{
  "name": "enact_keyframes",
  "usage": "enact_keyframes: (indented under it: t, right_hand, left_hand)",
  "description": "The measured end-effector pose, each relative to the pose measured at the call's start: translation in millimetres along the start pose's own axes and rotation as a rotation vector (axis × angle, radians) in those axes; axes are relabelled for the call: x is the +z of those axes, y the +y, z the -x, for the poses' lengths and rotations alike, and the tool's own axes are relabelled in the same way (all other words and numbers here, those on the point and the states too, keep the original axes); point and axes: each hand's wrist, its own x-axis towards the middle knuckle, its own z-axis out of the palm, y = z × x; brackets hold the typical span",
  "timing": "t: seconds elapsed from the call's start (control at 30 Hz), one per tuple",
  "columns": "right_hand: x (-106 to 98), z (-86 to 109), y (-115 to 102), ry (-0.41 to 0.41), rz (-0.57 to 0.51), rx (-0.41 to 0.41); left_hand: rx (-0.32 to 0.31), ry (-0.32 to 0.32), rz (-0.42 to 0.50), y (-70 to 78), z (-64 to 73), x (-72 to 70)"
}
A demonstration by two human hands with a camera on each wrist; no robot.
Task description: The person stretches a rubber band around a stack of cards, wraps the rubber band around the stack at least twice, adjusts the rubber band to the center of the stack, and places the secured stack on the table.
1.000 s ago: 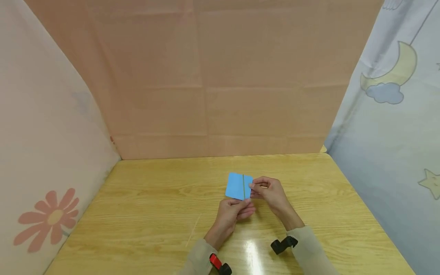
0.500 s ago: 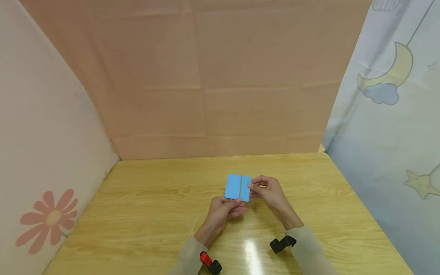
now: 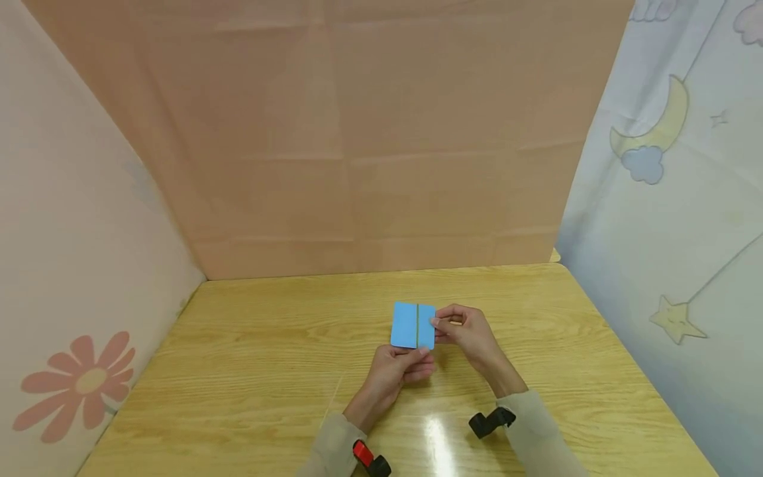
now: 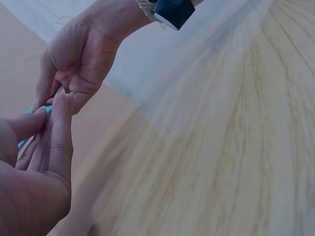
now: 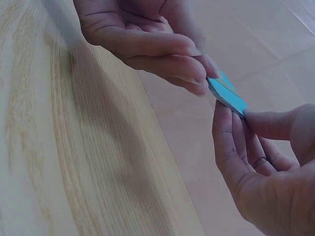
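Observation:
A stack of light blue cards (image 3: pixel 404 324) with rounded corners is held up over the table in the head view. Around it runs a thin yellow-brown band (image 3: pixel 417 328), right of its middle. My left hand (image 3: pixel 387 377) pinches the near edge, thumb on top by the band's lower end. At the right edge, my right hand (image 3: pixel 473 336) grips the stack between thumb and fingers. The right wrist view shows the layered edge of the stack (image 5: pixel 229 96), with the right thumb and fingertips on its end. In the left wrist view, fingers cover most of it.
The wooden table (image 3: pixel 268 351) spreads beneath both hands. A plain peach cloth (image 3: pixel 357 165) hangs behind it. Printed cloths stand on both sides, one with a flower (image 3: pixel 89 381), the other with a moon (image 3: pixel 661 126). Black wrist devices (image 3: pixel 491 422) sit on the sleeves.
The stack has straightened from a slight tilt, and its band shows a little further left. My left hand slid left along the near edge, then partly back. My right hand kept its grip.

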Motion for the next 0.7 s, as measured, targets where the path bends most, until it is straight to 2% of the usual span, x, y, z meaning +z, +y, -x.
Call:
enact_keyframes:
  t: [0.17,0.43,0.7]
  right_hand:
    - [0,-0.3,2,-0.034,0.002,-0.023]
    - [2,-1.1,5,-0.064,-0.008,-0.054]
    - [6,-1.8,5,-0.047,-0.011,-0.049]
  left_hand:
    - [0.005,0.037,-0.014,-1.6,-0.3,-2.8]
    - [0.010,0.037,-0.029,0.5,0.7,-14.6]
    - [0.009,0.047,-0.047,4.6,3.2,-16.8]
